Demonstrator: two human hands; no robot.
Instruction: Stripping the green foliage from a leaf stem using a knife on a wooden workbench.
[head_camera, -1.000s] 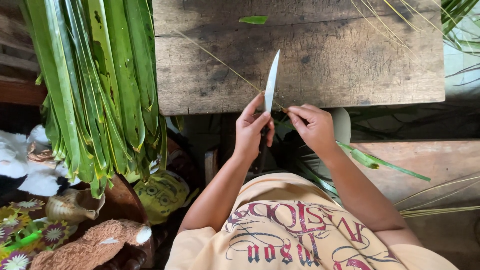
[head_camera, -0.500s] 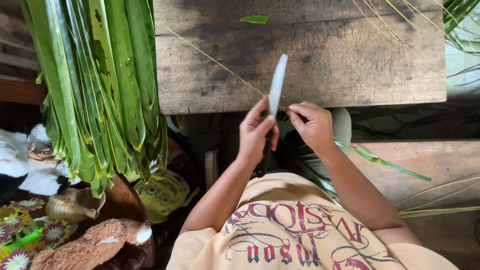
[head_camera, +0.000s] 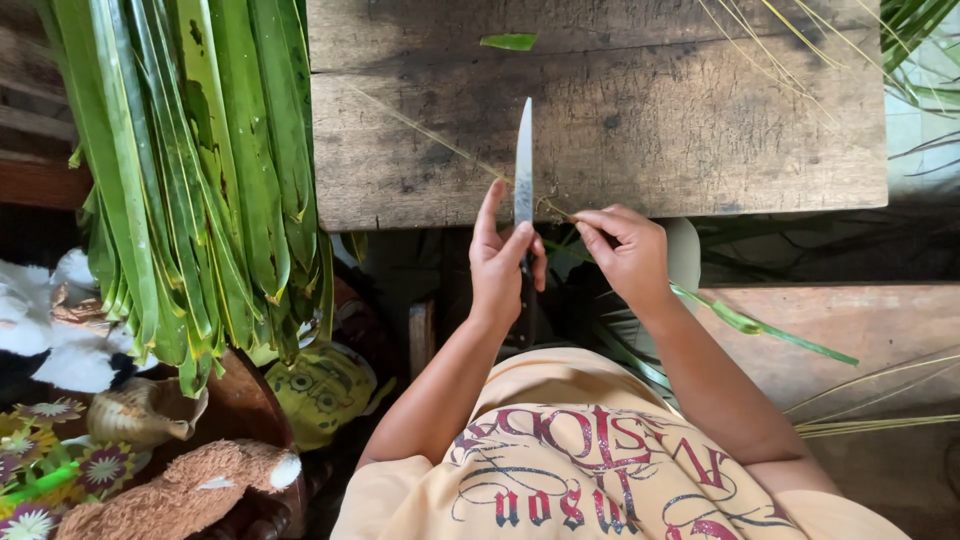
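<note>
head view, looking down at a worn wooden table (head_camera: 700, 130). the left hand (head_camera: 503, 265) is closed around the dark handle of a knife (head_camera: 522, 165), forefinger raised beside the blade, which points away from the person over the table's near edge. the right hand (head_camera: 628, 255), just right of the knife, pinches one end of a thin palm leaf rib (head_camera: 430, 135) between thumb and fingertips. the rib runs from that pinch under the blade and slants across the table towards its far left. a green leaf strip (head_camera: 760, 328) trails below the table's near edge, to the right of the right wrist. judging from this, the rib is mostly bare and the scraping is well along, with only the stretch near the pinch left. a thick bundle of green palm leaves (head_camera: 200, 170) hangs left of the table. a few more bare ribs (head_camera: 760, 45) lie on the table's far right corner, and a small leaf scrap (head_camera: 508, 41) sits near its far edge.
</note>
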